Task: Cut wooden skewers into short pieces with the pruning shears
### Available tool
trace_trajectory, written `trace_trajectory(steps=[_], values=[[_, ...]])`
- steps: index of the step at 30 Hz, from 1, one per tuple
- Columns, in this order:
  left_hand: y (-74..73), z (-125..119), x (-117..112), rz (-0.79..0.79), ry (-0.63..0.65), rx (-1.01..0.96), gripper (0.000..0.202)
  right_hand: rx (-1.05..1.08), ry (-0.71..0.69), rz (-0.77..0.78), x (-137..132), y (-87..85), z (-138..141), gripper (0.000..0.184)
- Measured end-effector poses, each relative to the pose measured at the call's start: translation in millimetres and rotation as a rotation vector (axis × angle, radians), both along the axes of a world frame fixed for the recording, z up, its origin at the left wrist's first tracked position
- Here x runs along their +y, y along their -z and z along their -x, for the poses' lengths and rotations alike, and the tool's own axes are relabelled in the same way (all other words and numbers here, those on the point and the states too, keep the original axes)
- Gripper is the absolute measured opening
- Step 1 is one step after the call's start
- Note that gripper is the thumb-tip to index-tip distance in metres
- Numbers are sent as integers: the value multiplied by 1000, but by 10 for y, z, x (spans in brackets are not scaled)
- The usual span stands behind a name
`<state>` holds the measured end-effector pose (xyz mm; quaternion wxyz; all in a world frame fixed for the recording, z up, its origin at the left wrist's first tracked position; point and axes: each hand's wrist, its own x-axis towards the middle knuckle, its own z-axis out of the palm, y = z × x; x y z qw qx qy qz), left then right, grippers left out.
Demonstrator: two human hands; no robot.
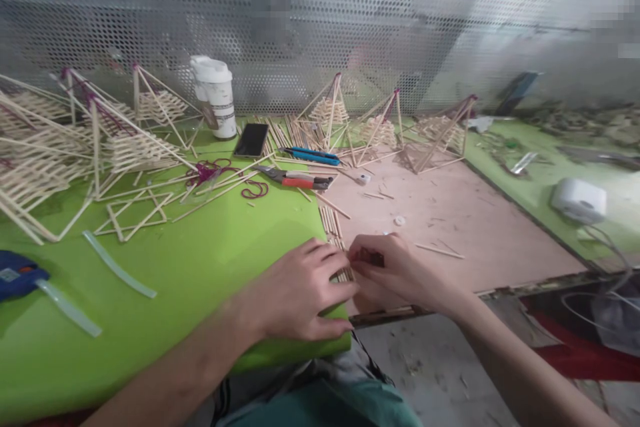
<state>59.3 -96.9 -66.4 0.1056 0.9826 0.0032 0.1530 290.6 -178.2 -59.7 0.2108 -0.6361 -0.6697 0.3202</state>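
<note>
My left hand (pixel 300 293) lies at the near edge of the green table (pixel 210 260), fingers bent and pressed onto a row of thin wooden sticks (pixel 334 227). Right beside it, my right hand (pixel 395 273) is curled into a pinch over the same sticks, with something small and dark between its fingertips that I cannot make out. The two hands touch at the fingertips. Red-handled pliers (pixel 297 179) and a blue-handled tool (pixel 313 155) lie further back.
Several stick-built pyramids (pixel 380 127) stand along the back, more stick frames (pixel 60 140) at the left. A white cup (pixel 216 97), a phone (pixel 251 140), purple thread (pixel 210 173), a blue glue gun (pixel 20 273), glue sticks (pixel 117 270), a plywood board (pixel 450 220) and a white device (pixel 580 200) surround them.
</note>
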Motion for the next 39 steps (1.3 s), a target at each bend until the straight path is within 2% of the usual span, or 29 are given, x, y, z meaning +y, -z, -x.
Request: trace_trajectory(steps=[3,6,10,13,15,17,18,20,23,25,29,31,33,36,39], values=[[8,-6,7,-21,11,-50,41,-15,-29,-7,17,-13,-13,12],[4,-16,6,-41,11,-152,38,-104,-58,-64,169,-161,-46,13],[-76,-22,-1,-107,-54,-266,30,-351,-44,-252,676,-590,-110,16],[-198,0,86,-175,-144,-247,31,-542,-122,-276,1171,-920,-147,16],[-286,33,252,-168,-197,-212,32,-639,-215,-234,1474,-1083,-153,18],[-360,86,507,-107,-269,-198,35,-679,-246,-232,1719,-1200,-141,15],[-385,121,656,-72,-338,-186,36,-683,-245,-235,1817,-1244,-130,13],[-401,212,957,-24,-610,-189,38,-676,-238,-241,1967,-1306,-99,11],[-324,387,1324,-25,-981,-222,34,-684,-223,-246,2105,-1296,-28,15],[-227,514,1472,-23,-1093,-222,26,-709,-275,-189,2168,-1195,45,20],[-66,714,1579,22,-1145,-182,30,-773,-409,-22,2262,-830,240,48],[-36,759,1578,45,-1166,-183,27,-814,-435,32,2291,-659,330,48],[-30,765,1563,46,-1167,-184,23,-842,-452,47,2307,-560,388,36],[-36,726,1529,41,-1132,-187,19,-839,-455,31,2312,-579,377,25],[-50,685,1507,48,-1120,-190,20,-812,-448,1,2305,-758,248,23]])
